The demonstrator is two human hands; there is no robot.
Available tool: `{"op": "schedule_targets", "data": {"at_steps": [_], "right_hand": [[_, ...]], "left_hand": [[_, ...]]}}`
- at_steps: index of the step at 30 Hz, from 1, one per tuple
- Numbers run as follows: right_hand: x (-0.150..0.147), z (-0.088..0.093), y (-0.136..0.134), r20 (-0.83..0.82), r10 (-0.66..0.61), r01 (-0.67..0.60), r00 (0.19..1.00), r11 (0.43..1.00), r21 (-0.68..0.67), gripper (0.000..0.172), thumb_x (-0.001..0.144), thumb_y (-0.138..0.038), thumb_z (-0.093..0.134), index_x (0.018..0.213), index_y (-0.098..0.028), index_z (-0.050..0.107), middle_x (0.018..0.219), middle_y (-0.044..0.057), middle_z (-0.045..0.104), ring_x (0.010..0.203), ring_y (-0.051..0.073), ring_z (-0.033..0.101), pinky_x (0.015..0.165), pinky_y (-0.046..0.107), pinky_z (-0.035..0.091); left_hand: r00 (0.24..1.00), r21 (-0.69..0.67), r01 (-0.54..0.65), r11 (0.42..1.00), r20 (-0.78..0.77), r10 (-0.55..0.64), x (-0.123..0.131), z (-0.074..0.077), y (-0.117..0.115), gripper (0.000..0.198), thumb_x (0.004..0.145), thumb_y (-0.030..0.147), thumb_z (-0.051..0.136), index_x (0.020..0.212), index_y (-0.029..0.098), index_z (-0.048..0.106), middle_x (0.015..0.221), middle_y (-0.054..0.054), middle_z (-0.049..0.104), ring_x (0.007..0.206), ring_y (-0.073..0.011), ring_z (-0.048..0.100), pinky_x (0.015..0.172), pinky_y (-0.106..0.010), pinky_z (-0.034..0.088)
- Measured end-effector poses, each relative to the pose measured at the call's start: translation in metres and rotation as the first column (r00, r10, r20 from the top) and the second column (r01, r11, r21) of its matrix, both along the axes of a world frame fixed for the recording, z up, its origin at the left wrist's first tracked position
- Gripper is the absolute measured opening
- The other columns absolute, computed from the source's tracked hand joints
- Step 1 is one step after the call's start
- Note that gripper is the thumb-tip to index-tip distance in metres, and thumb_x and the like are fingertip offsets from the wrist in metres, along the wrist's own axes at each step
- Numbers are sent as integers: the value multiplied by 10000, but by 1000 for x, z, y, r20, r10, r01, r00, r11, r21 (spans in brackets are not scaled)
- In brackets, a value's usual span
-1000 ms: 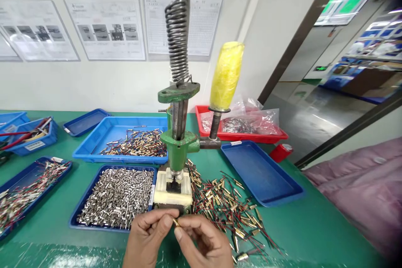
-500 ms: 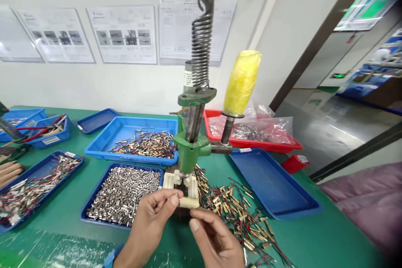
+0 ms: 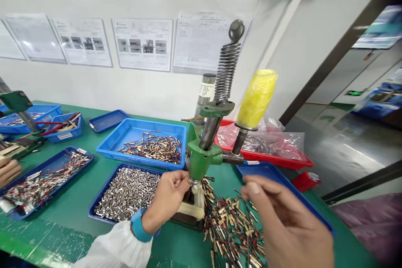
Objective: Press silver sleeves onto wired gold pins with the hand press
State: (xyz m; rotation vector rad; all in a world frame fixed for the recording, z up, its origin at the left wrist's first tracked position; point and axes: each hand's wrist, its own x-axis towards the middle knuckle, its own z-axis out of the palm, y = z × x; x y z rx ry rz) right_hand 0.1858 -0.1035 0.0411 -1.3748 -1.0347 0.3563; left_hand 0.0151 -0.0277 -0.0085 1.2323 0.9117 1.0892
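Note:
My left hand [image 3: 171, 194] is at the base of a green hand press [image 3: 201, 161], thumb and forefinger pinched together just under its ram. Whatever lies between those fingertips is too small and hidden to make out. A pale block [image 3: 193, 209] on the press base shows beside the wrist. My right hand [image 3: 289, 222] is raised at the right, fingers loosely curled with a gap behind the thumb; I see nothing in it. Above it stands the press lever with a yellow wrapped grip [image 3: 256, 100], apart from the hand. Brass-coloured parts with red and black wires [image 3: 230, 226] lie heaped between the hands.
A blue tray of small metal sleeves [image 3: 125, 192] stands left of the press, a larger blue tray [image 3: 108, 148] behind. Wired parts fill another tray [image 3: 47, 192]. At right are a red tray [image 3: 295, 162] and a blue tray [image 3: 270, 167]. Another person's hand [image 3: 9, 171] shows far left.
My left hand has moved in under the press ram. My right hand has left the front of the press and risen to the right. The camera view has shifted.

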Motion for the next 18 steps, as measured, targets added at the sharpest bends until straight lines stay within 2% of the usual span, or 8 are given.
{"op": "schedule_targets", "data": {"at_steps": [2, 5, 7, 9, 11, 13, 16, 18], "right_hand": [[2, 31, 20, 85, -84, 75, 993, 991, 111, 296, 812, -431, 719, 1019, -220, 735, 902, 50, 740, 800, 199, 695, 742, 334, 588], [5, 82, 63, 232, -96, 27, 968, 958, 285, 420, 809, -352, 724, 1192, -192, 665, 1075, 81, 716, 880, 196, 689, 762, 361, 587], [7, 112, 93, 304, -73, -20, 950, 956, 292, 534, 811, -276, 727, 1310, -151, 580, 1131, 110, 693, 909, 196, 684, 799, 381, 566], [7, 131, 111, 379, -50, -38, 924, 975, 220, 478, 827, -250, 725, 1276, -156, 592, 1114, 91, 694, 909, 192, 676, 818, 388, 540], [3, 139, 111, 428, -59, -29, 902, 980, 198, 326, 852, -223, 699, 1168, -177, 636, 1016, 46, 697, 827, 170, 658, 773, 365, 529], [-5, 135, 94, 440, -120, -2, 890, 963, 268, 235, 876, -189, 660, 1110, -199, 641, 941, 18, 669, 750, 152, 623, 713, 338, 521], [-17, 124, 59, 398, -187, 17, 898, 919, 394, 248, 898, -173, 624, 1131, -256, 613, 957, 16, 628, 801, 170, 618, 710, 330, 512], [-22, 118, 45, 359, -193, 18, 913, 899, 437, 243, 896, -163, 623, 1118, -257, 603, 963, 19, 609, 820, 168, 621, 712, 322, 506]], "left_hand": [[998, 78, -40, 996, -49, 44, 0, -7, -5, 361, 842, 458, 659, 830, 113, 764, 648, -28, 646, 607, -151, 509, 590, -250, 388], [985, 171, -89, 981, -129, 112, -1, -18, -11, 358, 893, 433, 609, 940, 120, 777, 655, -25, 651, 620, -161, 533, 588, -244, 409], [979, 197, -104, 975, -150, 134, -1, -23, -12, 367, 898, 442, 607, 958, 123, 780, 677, -33, 672, 643, -172, 557, 600, -244, 429], [978, 200, -108, 974, -153, 140, 0, -25, -12, 368, 896, 444, 612, 968, 124, 779, 722, -47, 700, 680, -185, 584, 627, -246, 450], [980, 197, -99, 975, -149, 130, 0, -25, -12, 358, 902, 433, 610, 989, 127, 775, 773, -56, 724, 723, -196, 609, 660, -248, 465], [982, 197, -84, 977, -150, 114, -1, -25, -12, 355, 916, 423, 595, 1017, 131, 769, 813, -58, 735, 746, -199, 622, 665, -245, 467], [979, 216, -74, 974, -171, 112, -2, -25, -13, 355, 929, 418, 576, 1031, 138, 769, 814, -53, 733, 722, -190, 612, 642, -240, 455], [978, 227, -76, 971, -172, 117, -2, -25, -12, 348, 928, 414, 577, 1023, 142, 772, 809, -50, 730, 720, -190, 608, 648, -241, 453]]}}
